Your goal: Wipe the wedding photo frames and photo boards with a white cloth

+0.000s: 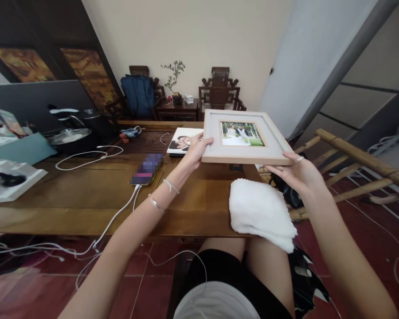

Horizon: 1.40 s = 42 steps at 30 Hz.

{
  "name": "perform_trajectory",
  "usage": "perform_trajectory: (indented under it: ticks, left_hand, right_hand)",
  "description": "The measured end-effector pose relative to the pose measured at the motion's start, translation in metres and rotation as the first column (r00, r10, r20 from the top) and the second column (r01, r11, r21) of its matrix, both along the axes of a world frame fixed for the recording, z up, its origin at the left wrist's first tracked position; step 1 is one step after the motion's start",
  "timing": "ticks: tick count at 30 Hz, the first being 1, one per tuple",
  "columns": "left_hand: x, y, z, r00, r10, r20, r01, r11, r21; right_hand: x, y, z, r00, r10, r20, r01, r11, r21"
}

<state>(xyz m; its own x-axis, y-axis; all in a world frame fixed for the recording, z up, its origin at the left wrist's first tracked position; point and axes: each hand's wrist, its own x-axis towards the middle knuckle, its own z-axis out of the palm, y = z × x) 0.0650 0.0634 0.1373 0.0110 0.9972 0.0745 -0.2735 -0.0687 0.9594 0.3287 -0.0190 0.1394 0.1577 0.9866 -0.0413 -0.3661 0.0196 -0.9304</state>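
Head camera view: a person lifts a light wooden picture frame (242,137), with a grey mat around a colour photograph, in both hands above the far right part of a long brown wooden counter (86,195). The frame lies straight ahead of the body, face up and tilted slightly toward the camera, its long axis running left to right between the two arms. The left hand (194,153) is closed on the left short side, thumb on top and fingers below. The right hand (299,173) clamps the near right corner, thumb over the front rail. The hands are well apart, one at each end, and both arms reach equally far. The frame touches nothing else.

Just below it, a folded white fluffy towel (259,212) rests on the near right edge of the counter, over the person's knee. To the left of the frame a white printed photo book (181,142) lies flat. Nearer the camera, a dark smartphone (146,170) is plugged into a white charging cable (116,212) that trails off the counter's edge.
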Motion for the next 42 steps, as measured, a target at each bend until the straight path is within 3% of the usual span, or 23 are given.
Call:
perform_trajectory:
  ticks: [5,8,11,16,23,35,39,42]
  left_hand:
    - [0.02,0.01,-0.007,0.97,-0.211,0.118,0.229,0.96,-0.162]
    - [0.025,0.014,-0.025,0.894,-0.323,0.311,0.426,0.829,-0.364]
    - [0.036,0.023,-0.051,0.903,-0.17,0.395,0.387,0.722,-0.573]
    - [0.06,0.04,-0.08,0.922,0.033,0.386,0.198,0.816,-0.543]
    - [0.067,0.058,-0.084,0.918,0.153,0.365,0.076,0.838,-0.541]
    - [0.059,0.074,-0.071,0.908,-0.085,0.41,0.288,0.837,-0.466]
    - [0.049,0.066,-0.052,0.907,-0.12,0.404,0.307,0.844,-0.439]
    - [0.035,0.055,-0.03,0.879,-0.185,0.439,0.354,0.871,-0.341]
  right_hand:
    - [0.016,0.016,-0.015,0.969,-0.203,-0.142,0.202,0.979,-0.02]
    - [0.024,0.011,-0.015,0.928,-0.288,-0.238,0.297,0.955,0.0]
    - [0.029,0.007,-0.013,0.896,-0.336,-0.29,0.356,0.934,0.02]
    - [0.038,0.004,-0.016,0.869,-0.362,-0.336,0.382,0.924,-0.007]
    - [0.046,-0.002,-0.021,0.863,-0.402,-0.305,0.419,0.908,-0.012]
    - [0.047,-0.003,-0.009,0.873,-0.369,-0.319,0.407,0.912,0.057]
    - [0.051,-0.003,0.005,0.883,-0.335,-0.329,0.385,0.918,0.099]
    - [0.054,-0.004,0.021,0.885,-0.326,-0.332,0.391,0.908,0.15]
